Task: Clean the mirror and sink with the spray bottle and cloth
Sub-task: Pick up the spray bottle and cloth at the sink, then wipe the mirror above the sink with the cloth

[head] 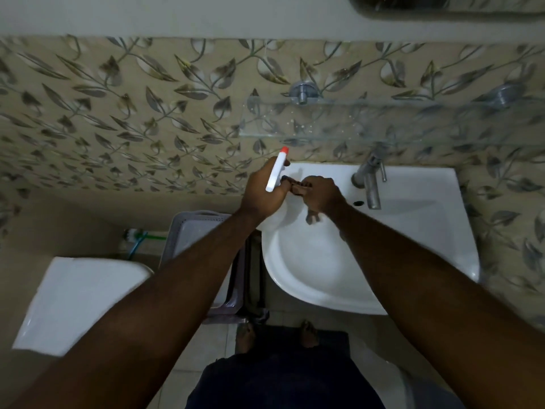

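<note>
My left hand is closed around the spray bottle's white head. Its red nozzle tip points up toward the tiled wall. My right hand meets it from the right, with the fingers curled in against the bottle just under the head. The bottle's body is hidden behind both hands. Both hands hover over the back left corner of the white sink. The mirror's lower edge shows at the top right. No cloth is visible.
A metal tap stands at the sink's back right. A glass shelf juts from the leaf-patterned wall above the sink. A grey plastic basket and a white toilet cistern stand to the left. My feet are on a dark mat.
</note>
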